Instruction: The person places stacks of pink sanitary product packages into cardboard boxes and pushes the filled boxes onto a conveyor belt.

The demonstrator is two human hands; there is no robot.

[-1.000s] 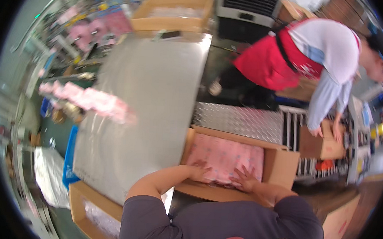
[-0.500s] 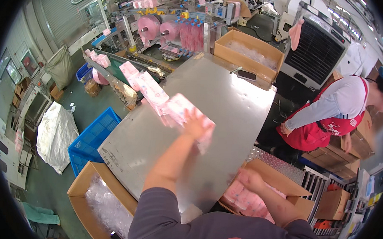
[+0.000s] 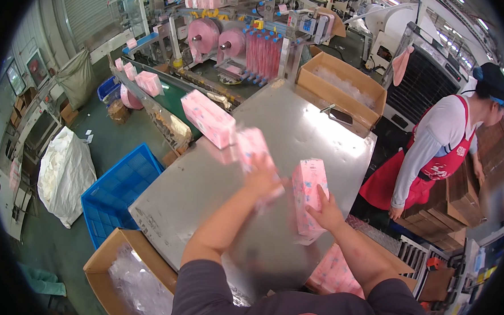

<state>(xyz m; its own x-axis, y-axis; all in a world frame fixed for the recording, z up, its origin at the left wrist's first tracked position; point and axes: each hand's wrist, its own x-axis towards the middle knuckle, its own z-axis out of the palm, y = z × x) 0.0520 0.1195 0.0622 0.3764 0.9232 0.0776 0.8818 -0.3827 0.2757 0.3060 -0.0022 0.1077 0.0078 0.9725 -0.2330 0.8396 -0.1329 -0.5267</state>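
Note:
On the metal table [image 3: 205,183], my left hand [image 3: 262,180] is closed over a pink tissue pack [image 3: 251,141], slightly smeared by motion. Another pink tissue pack [image 3: 309,186], standing lengthwise away from me, is gripped at its right side by my right hand [image 3: 328,211], thumb on its face. A third pack [image 3: 208,118] lies at the table's far left edge, by the conveyor end, close to the one under my left hand. More pink packs [image 3: 337,270] sit in a cardboard box below my right forearm.
Several pink packs [image 3: 148,83] ride the green conveyor at the left. A cardboard box of clear plastic bags [image 3: 142,286] stands at the near left beside a blue crate [image 3: 119,193]. Another open box [image 3: 341,85] and a phone [image 3: 341,116] are at the far edge. A co-worker [image 3: 435,144] stands at the right.
My right hand has come up from the box to a pack on the table. The packs near my left hand have separated and shifted. The co-worker has straightened up.

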